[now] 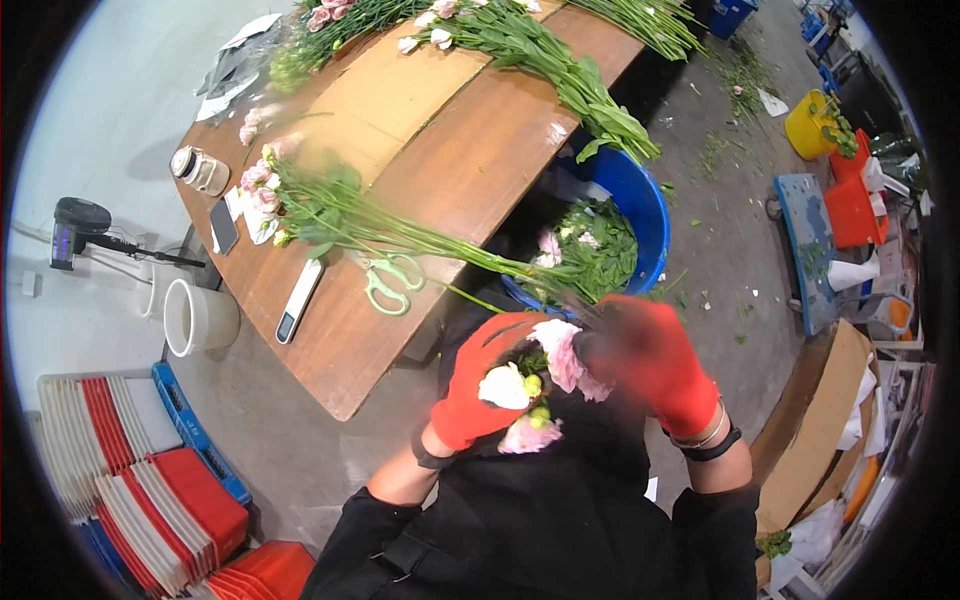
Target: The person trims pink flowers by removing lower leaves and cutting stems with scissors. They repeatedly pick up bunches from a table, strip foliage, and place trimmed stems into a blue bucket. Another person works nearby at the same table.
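Note:
My left hand [484, 382], in a red glove, is closed around pink and white ruffled flowers [504, 386] close to my chest. My right hand [649, 360], also red-gloved and blurred by motion, is beside another pink bloom [561, 352]; what its fingers hold is hard to tell. Beyond my hands, long green stems with pink blooms [261, 187] lie across the wooden table [322, 382], their cut ends reaching over its edge. Green-handled scissors [390, 283] lie partly under those stems. More leafy stems with pale blooms [540, 71] rest at the table's far side.
Below the table edge stands a blue bin [656, 225] of leaves and blooms. A phone [223, 225], a lidded jar [199, 171] and a white device [300, 300] are on the table. White buckets [199, 319] stand left; a blue cart [804, 247] and cardboard [814, 427] are right.

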A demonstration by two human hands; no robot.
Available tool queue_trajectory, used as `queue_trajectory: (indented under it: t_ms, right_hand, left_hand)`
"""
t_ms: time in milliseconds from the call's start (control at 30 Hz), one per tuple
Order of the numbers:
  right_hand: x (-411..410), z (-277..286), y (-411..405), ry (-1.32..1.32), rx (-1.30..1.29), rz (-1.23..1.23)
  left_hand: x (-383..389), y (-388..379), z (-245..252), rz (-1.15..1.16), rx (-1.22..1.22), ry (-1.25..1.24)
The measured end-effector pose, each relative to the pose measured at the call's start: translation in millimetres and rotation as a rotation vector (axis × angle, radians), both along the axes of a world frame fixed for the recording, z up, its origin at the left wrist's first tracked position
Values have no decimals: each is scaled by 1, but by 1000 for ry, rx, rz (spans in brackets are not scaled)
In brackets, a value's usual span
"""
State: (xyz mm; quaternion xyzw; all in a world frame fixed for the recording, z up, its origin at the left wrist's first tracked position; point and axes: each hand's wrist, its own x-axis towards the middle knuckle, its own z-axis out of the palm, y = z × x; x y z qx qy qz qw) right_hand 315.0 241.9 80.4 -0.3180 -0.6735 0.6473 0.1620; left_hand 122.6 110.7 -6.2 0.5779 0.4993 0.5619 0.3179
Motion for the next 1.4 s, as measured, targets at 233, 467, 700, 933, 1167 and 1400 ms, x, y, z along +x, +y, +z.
queue_trajectory:
  t_ms: [233,467,700,933,1167,1400]
  right_hand:
    - [-14,-2,-12,82,-158,-92]
    - [-11,15,-25,9,228,-255]
    - [27,58,-36,-288,1045,26]
    - [17,60,-41,-325,1168,162]
    - [9,49,-49,-318,1169,194]
    - [14,63,-46,-369,1195,176]
  left_hand:
    - [3,-8,6,248,61,79]
    - [1,-13,8,419,46,136]
    - [-1,-17,-4,442,29,35]
    - [-1,-18,-5,425,40,119]
    - [1,-19,1,417,61,5]
    - [0,-27,-9,452,-7,25]
